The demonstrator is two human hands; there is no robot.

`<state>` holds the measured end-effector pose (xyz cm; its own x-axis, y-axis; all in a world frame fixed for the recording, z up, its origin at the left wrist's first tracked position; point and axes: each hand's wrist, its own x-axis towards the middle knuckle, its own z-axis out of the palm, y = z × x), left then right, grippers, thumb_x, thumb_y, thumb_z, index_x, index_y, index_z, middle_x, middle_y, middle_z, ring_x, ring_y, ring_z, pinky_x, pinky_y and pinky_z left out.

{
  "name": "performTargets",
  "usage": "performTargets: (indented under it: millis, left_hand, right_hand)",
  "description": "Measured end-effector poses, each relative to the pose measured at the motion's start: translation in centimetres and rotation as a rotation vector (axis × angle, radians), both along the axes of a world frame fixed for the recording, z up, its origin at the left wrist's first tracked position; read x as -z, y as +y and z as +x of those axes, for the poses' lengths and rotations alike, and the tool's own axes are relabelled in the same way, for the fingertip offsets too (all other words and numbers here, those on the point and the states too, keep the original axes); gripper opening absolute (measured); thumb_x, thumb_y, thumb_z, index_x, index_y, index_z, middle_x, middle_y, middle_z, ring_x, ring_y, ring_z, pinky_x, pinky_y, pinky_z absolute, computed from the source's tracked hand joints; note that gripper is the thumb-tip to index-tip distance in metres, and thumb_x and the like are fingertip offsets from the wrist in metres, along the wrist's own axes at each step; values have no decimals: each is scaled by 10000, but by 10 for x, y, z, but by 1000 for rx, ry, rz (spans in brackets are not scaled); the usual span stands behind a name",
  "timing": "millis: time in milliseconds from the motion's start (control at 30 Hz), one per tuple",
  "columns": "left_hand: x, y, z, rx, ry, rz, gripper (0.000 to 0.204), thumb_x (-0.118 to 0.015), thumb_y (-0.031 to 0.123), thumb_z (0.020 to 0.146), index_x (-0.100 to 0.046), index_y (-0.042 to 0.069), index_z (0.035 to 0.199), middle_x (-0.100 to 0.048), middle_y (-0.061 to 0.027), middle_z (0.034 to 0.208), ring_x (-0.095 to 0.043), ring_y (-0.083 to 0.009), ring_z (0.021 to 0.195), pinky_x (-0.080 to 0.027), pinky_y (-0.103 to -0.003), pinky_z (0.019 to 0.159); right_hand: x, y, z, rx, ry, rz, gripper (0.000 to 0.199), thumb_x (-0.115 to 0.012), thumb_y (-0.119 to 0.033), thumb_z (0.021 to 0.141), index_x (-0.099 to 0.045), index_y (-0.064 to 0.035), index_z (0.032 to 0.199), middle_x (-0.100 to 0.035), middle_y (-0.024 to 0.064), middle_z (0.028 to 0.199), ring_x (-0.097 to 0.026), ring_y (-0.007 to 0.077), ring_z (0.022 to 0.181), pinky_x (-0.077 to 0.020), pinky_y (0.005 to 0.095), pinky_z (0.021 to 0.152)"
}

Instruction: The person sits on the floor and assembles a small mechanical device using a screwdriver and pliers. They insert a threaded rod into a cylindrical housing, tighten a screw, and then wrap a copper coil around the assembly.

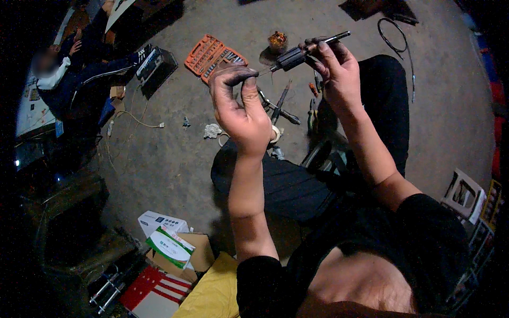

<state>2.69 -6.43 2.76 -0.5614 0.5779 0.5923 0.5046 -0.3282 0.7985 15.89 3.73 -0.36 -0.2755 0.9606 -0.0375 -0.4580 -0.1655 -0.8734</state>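
- Far left of your grip, another person (69,74) sits at the frame's edge, well apart from your hands.
- Left of and below your grip, bare concrete floor (169,159) lies open between the cardboard boxes (169,246) and the orange socket set (212,55).
- Your left hand (241,108) has thumb and fingers pinched together on the thin tip of the black tool (297,55).
- Your right hand (336,69) is clamped around the tool's body, raised above your knees.
- Right of your grip, a black cable (397,42) loops on open floor.
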Motion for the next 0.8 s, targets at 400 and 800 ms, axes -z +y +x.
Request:
performTargets:
  millis: [400, 800]
  left_hand:
    - [6, 4, 8, 187, -169, -44, 77, -531, 57, 877, -494, -9, 888, -544, -76, 874, -534, -135, 859, -433, -251, 762]
    - [-16, 2, -15, 187, -550, 200, 97, -486, 121, 905, -489, 26, 922, -563, -75, 806, -591, -200, 631, -513, -325, 588]
  right_hand:
    - [4, -2, -1, 7, -371, 231, 235, -623, -144, 827, -589, 65, 928, -646, 90, 819, -582, 96, 765, -476, 248, 683]
    - [40, 2, 10, -372, -134, -23, 295, -557, -178, 879, -527, 43, 1072, -600, 94, 1022, -573, 143, 916, -454, 268, 828]
